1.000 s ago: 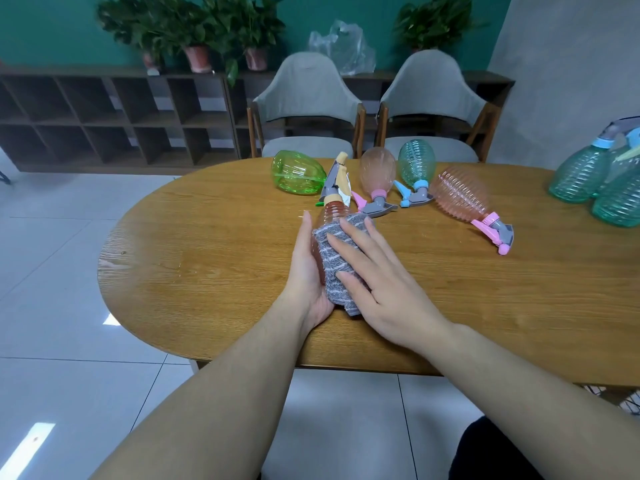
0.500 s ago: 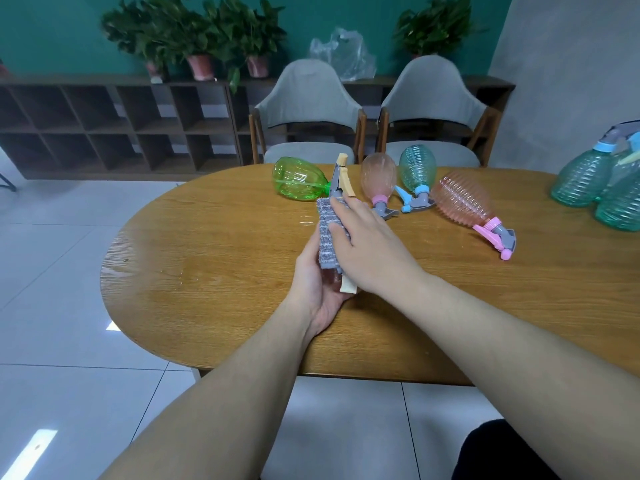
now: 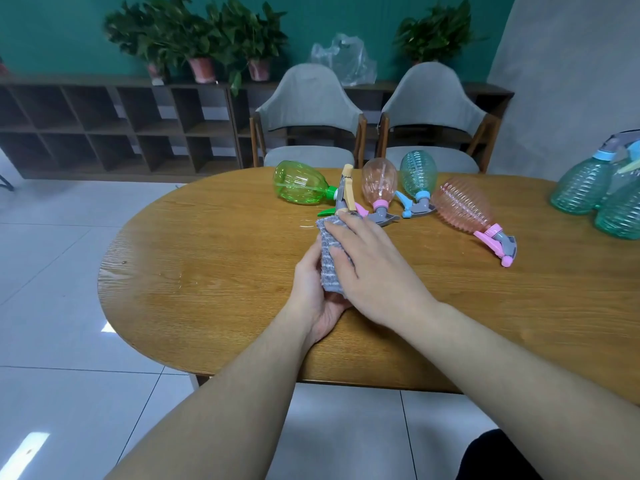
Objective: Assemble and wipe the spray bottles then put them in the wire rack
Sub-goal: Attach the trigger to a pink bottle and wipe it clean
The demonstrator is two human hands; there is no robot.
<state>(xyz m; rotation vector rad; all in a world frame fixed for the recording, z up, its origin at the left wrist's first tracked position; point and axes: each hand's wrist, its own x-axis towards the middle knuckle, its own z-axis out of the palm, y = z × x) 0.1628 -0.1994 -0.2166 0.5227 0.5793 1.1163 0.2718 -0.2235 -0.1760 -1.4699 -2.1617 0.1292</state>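
Observation:
My left hand holds a spray bottle from below; its body is hidden and only the grey and cream trigger head sticks out toward the far side. My right hand presses a grey cloth around that bottle. Lying on the wooden table behind are a green bottle, a small pink bottle, a teal bottle and a larger pink ribbed bottle, each with a trigger head on. No wire rack is visible.
Teal bottles stand together at the table's right edge. Two grey chairs sit behind the table, a dark shelf unit with potted plants beyond them. The table's near edge runs under my forearms.
My right hand has slid the cloth from the bottle's body up toward its neck, and it now lies over the upper part. The left hand keeps its hold underneath.

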